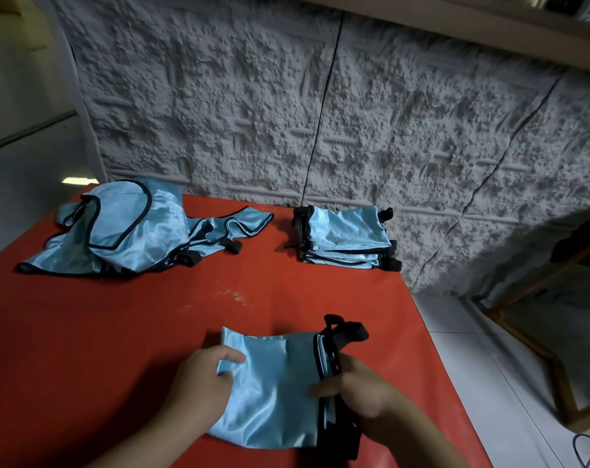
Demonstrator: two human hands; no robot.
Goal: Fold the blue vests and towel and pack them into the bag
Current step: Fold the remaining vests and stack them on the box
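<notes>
A folded light-blue satin vest [273, 390] with black trim and black straps lies at the near edge of the red table [118, 332]. My left hand [202, 380] presses on its left side, fingers laid over the fabric. My right hand [361, 390] grips the right edge, thumb on top of the cloth and fingers curled round the black-trimmed layers. A neat stack of folded blue vests [344, 238] sits at the far right by the wall. A loose heap of unfolded blue vests [125, 231] lies at the far left. No bag or towel is visible.
A rough grey textured wall [320, 113] rises right behind the table. The table's right edge drops to a white tiled floor [489, 366], where a wooden frame [540, 349] stands at the far right.
</notes>
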